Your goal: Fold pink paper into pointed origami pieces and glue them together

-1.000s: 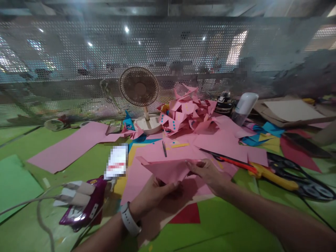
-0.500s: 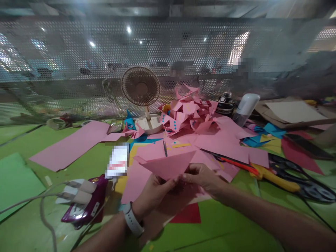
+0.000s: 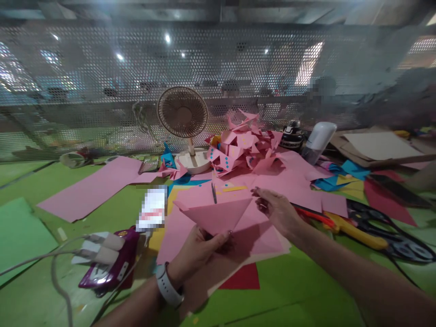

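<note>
A folded pink paper, triangular and pointing down, is pinched near its lower tip by my left hand, which wears a white watch. My right hand hovers by the paper's upper right corner, fingers bent but apart, with nothing visible in them; whether a fingertip touches the corner I cannot tell. Behind the fold lie more pink sheets, with a slim dark tool and small yellow strips on them.
A heap of folded pink paper stands beyond, beside a small fan. On the left are a purple power strip with plugs and a green sheet. Scissors and a yellow-handled cutter lie at right.
My right hand has let go of the paper's lower tip and moved up and right to its upper right corner. My left hand still holds the paper in nearly the same place.
</note>
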Tool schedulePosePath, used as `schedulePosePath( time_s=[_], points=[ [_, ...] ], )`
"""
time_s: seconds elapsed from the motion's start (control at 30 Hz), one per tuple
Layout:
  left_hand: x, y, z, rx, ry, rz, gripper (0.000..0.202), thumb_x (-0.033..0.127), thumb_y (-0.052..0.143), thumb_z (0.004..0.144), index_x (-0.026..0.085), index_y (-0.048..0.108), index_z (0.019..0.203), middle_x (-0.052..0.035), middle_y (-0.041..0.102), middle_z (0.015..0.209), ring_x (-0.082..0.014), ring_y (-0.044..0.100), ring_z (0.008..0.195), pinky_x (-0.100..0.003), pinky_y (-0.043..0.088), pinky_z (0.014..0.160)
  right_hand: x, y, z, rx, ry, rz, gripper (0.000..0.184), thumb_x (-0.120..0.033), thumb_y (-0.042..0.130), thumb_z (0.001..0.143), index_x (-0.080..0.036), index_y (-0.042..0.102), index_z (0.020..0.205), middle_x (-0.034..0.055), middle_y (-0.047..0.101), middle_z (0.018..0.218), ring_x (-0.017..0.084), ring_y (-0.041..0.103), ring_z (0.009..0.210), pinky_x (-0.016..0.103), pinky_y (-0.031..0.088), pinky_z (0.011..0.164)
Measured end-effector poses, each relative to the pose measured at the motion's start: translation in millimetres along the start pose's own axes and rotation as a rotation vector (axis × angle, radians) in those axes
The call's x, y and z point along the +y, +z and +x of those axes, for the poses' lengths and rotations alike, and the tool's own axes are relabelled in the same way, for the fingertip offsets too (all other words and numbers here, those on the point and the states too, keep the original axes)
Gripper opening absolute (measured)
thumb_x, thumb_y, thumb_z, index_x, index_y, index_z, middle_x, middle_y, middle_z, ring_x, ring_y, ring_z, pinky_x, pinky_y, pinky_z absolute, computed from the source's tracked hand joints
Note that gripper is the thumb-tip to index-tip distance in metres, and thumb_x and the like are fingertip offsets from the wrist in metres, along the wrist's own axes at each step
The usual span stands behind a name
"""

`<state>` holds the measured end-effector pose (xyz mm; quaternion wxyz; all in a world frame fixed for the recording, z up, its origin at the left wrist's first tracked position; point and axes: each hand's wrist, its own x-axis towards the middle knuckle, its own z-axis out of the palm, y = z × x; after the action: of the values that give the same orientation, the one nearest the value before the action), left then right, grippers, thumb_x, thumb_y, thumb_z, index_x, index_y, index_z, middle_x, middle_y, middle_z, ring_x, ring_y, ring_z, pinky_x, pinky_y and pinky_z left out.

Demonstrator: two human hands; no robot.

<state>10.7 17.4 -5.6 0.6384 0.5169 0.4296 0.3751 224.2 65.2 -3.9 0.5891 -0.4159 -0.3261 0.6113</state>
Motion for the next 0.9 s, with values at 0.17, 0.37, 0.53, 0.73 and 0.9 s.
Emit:
schedulePosePath(
  time_s=[0.17, 0.37, 0.53, 0.73, 0.9],
  points=[
    [1.0, 0.2, -0.4, -0.019, -0.003, -0.029, 0.026, 0.035, 0.070, 0.071, 0.009, 0.067, 0.077, -0.0087, 0.069, 0.071, -0.0148, 0.063, 0.062, -0.026, 0.052, 0.061, 2.3, 7.3, -13.6, -0.245, 0.111, -0.253, 0.034, -0.048, 0.070, 0.065, -0.016, 0.066, 0.074, 0.0001, 0.060, 0.063, 0.009, 0.050, 0.051, 0.021, 0.036, 0.048],
    [1.6, 3.0, -1.4, -0.089, -0.036, -0.078, 0.031, 0.034, 0.071, 0.069, 0.009, 0.067, 0.086, -0.0102, 0.070, 0.075, -0.0179, 0.066, 0.065, -0.028, 0.053, 0.062, 10.2, 17.9, -31.4, -0.318, 0.075, -0.451, 0.040, -0.052, 0.071, 0.061, -0.014, 0.063, 0.052, 0.0009, 0.058, 0.048, 0.009, 0.048, 0.046, 0.024, 0.038, 0.049],
    [1.6, 2.8, -2.1, -0.067, -0.031, -0.067, 0.030, 0.035, 0.072, 0.069, 0.008, 0.068, 0.083, -0.0099, 0.070, 0.071, -0.0175, 0.065, 0.062, -0.027, 0.052, 0.060, 18.5, 15.5, -30.9, -0.400, 0.074, -0.402, 0.031, -0.044, 0.072, 0.064, -0.013, 0.068, 0.064, 0.0026, 0.065, 0.058, 0.011, 0.053, 0.051, 0.024, 0.041, 0.052],
    [0.8, 2.6, -0.9, -0.080, 0.024, -0.054, 0.027, 0.034, 0.071, 0.069, 0.009, 0.068, 0.079, -0.0100, 0.070, 0.069, -0.0160, 0.063, 0.061, -0.026, 0.051, 0.059, 22.6, 16.6, -32.2, -0.434, 0.068, -0.384, 0.028, -0.042, 0.071, 0.066, -0.014, 0.069, 0.064, 0.0033, 0.066, 0.060, 0.012, 0.055, 0.054, 0.026, 0.042, 0.056],
    [4.4, -2.2, -1.1, -0.077, -0.026, -0.065, 0.028, 0.036, 0.072, 0.068, 0.008, 0.068, 0.074, -0.0108, 0.069, 0.066, -0.0161, 0.063, 0.060, -0.026, 0.051, 0.060, 9.5, 9.0, -19.9, -0.255, -0.019, -0.323, 0.027, -0.040, 0.070, 0.068, -0.015, 0.065, 0.059, 0.0012, 0.062, 0.056, 0.009, 0.050, 0.050, 0.022, 0.038, 0.051]
  ],
)
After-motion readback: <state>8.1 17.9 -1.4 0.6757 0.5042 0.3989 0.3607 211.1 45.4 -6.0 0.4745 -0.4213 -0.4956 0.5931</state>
